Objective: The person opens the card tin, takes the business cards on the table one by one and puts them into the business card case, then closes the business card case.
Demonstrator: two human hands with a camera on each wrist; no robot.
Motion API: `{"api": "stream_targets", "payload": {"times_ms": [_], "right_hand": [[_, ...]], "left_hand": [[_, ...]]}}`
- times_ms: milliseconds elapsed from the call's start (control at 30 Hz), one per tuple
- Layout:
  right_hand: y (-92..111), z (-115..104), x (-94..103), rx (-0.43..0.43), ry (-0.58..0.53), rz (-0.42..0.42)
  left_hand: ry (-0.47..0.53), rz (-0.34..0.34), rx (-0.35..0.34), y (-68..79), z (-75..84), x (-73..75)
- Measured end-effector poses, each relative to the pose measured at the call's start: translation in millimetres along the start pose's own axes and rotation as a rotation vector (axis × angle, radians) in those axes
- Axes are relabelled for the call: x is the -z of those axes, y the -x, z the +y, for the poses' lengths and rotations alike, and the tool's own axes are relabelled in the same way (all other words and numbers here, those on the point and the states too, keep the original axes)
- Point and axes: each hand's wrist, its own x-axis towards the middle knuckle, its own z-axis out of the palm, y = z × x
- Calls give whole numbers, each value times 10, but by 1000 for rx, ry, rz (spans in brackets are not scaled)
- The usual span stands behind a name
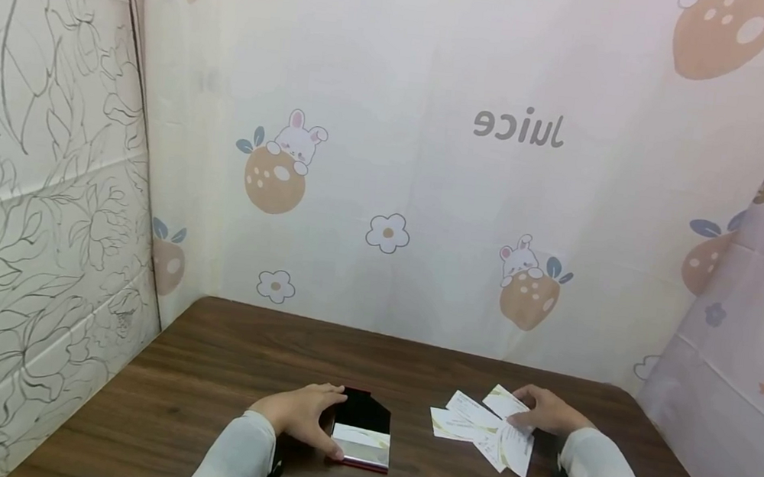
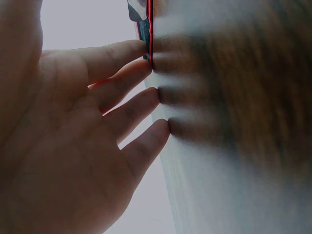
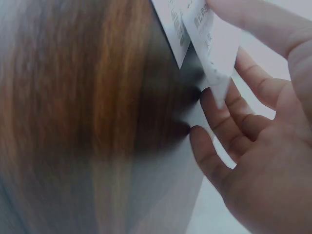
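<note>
An open business card case [image 1: 363, 413], black inside with a red edge, lies on the table with a white card [image 1: 363, 436] in its near half. My left hand [image 1: 306, 415] rests at the case's left side, thumb at the near corner. In the left wrist view, its fingers [image 2: 134, 105] are spread and fairly straight, with tips on the table and by the case's red edge [image 2: 150, 36]. Several white business cards [image 1: 468, 423] lie fanned out to the right. My right hand [image 1: 548, 412] pinches a card [image 3: 214, 53] at the fan's right side, thumb on top, fingers beneath.
Both hands are over a dark brown wooden table [image 1: 239, 355]. Behind it hangs a pale curtain [image 1: 397, 155] with fruit and rabbit prints, and a flower-patterned curtain [image 1: 51, 160] is on the left.
</note>
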Motion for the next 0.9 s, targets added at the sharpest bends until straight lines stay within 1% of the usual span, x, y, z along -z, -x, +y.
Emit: {"api": "stream_targets", "payload": {"times_ms": [167,233,367,567,667,800,900], "right_hand": [[12,15,16,42,-84,34],[21,21,27,72,-100,37],[27,24,36,104,-135,49],[78,-27,48,73,-156,66],[99,-40,58,82,-164,60],[116,-76,62,132,-181,57],[118,-152,54,180,-201,40]], "left_hand": [[-11,3,-1,-9,-6,-10],[-13,3,1,-12,-7,-16],[-9,5,6,-8,-8,-14],[-9,11,2,3,2,-7],[-8,9,2,7,5,-6],[-7,8,4,5,4,-6],[-7,8,6,3,4,-6]]}}
